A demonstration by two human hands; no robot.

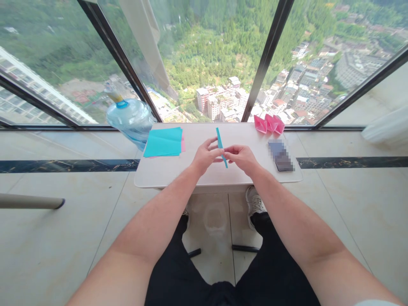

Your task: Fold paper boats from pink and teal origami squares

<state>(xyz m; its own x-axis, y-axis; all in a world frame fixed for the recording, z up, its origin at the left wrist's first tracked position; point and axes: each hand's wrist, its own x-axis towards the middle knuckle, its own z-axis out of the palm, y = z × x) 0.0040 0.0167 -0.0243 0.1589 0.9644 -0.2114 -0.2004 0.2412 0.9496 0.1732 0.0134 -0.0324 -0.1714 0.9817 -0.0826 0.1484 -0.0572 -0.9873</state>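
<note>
A narrow folded strip of teal paper (219,141) is held up over the small white table (165,174), seen almost edge-on. My left hand (206,155) pinches it from the left and my right hand (241,157) pinches it from the right, fingertips meeting around its lower part. A stack of teal paper sheets (163,142) with pink sheets under it lies on the table's left side. Folded pink paper shapes (269,123) sit at the far right corner.
A dark phone (281,155) lies on the table's right side. A large blue water jug (130,117) stands on the floor beyond the table's left corner. Floor-to-ceiling windows run right behind the table. A tube-like bar (32,201) juts in at the left.
</note>
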